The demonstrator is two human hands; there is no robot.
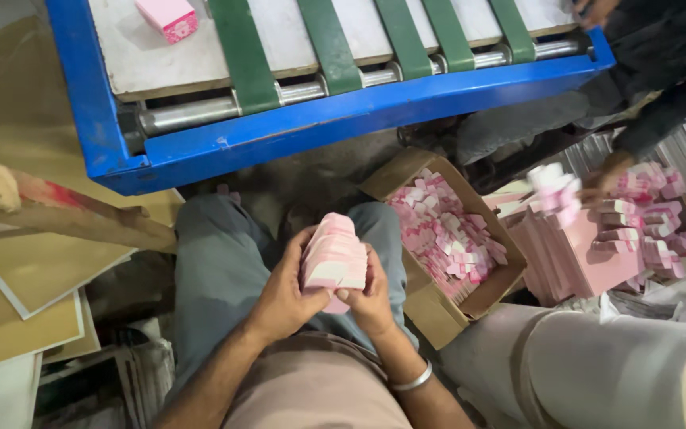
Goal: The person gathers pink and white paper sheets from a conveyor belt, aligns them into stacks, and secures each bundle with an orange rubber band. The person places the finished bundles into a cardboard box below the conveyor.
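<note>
Below, my left hand point(283, 298) and right hand point(371, 298) clamp one stack of flat pink card pieces point(333, 256) over my lap, fingers pressed against its sides, its lower end hidden. One open cardboard box point(430, 306) of pink pieces sits just beside. Another person's hand point(609, 176) reaches blurred pink piles point(637, 226).

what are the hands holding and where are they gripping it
Both hands hold one stack of flat pink cartons. The left hand clasps its left side and the right hand its right side, with the fingers pressing the lower edges.
</note>
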